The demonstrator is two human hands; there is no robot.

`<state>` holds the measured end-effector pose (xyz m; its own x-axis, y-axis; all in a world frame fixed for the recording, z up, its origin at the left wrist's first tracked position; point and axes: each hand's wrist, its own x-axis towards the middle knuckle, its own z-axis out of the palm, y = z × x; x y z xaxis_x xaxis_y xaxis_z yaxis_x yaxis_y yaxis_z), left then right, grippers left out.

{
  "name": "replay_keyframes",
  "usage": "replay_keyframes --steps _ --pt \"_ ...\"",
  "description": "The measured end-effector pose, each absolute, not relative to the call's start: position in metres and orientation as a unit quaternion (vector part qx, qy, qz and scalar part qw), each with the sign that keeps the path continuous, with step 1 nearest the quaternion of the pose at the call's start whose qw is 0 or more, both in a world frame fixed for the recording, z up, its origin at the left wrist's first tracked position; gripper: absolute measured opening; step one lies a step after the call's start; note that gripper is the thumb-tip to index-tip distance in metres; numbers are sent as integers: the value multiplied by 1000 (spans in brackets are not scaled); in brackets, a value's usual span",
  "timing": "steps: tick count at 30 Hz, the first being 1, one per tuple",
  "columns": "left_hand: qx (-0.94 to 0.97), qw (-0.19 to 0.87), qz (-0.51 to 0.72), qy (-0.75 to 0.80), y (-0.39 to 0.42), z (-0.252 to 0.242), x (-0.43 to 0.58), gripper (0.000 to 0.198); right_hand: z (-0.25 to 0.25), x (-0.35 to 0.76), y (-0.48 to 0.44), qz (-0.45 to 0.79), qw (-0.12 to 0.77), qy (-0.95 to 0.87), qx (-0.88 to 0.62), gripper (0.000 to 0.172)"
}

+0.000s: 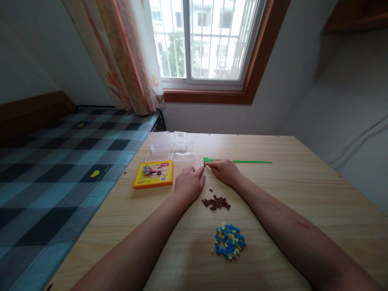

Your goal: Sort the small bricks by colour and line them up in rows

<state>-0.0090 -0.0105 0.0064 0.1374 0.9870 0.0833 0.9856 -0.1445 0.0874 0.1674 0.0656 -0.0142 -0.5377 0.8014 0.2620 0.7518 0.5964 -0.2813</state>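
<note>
A line of small green bricks point(253, 162) runs left to right across the far part of the table, taller at its left end. Just below that end stands a tiny dark brown brick point(205, 164). My right hand point(226, 171) has its fingertips closed at the brick from the right and covers part of the green line. From the left, my left hand point(190, 182) rests on the table, fingers apart, its index fingertip close to the same brick; I cannot tell whether it touches. Nearer to me lie a pile of brown bricks point(216, 202) and a mixed blue and yellow pile point(230, 240).
Left of my left hand lies a yellow-orange box point(153, 173) with printed pieces on its lid. Behind it, clear plastic cases point(182, 151) stand open. A bed with a checked cover point(75, 161) adjoins the wooden table point(303, 182) on the left. Beyond is a window point(212, 40).
</note>
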Motion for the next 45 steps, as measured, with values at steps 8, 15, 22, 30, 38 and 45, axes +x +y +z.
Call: replay_keyframes --steps 8,15,22,30,38,45 --pt "752 23 108 650 -12 6 -13 28 -18 173 66 121 269 -865 -407 31" --pt "785 132 78 600 -14 19 -23 28 3 188 65 272 133 -869 -392 25" --pt "804 298 10 515 -3 33 -42 19 35 193 56 318 -62 -878 -352 39" --pt "834 305 -27 460 -2 42 -44 32 45 181 39 253 -122 -887 -367 36" --pt "849 226 -12 478 -12 39 -34 33 39 186 50 313 -99 -877 -351 29" --pt "853 245 -26 459 -7 40 -38 33 37 187 51 327 -80 -871 -357 32"
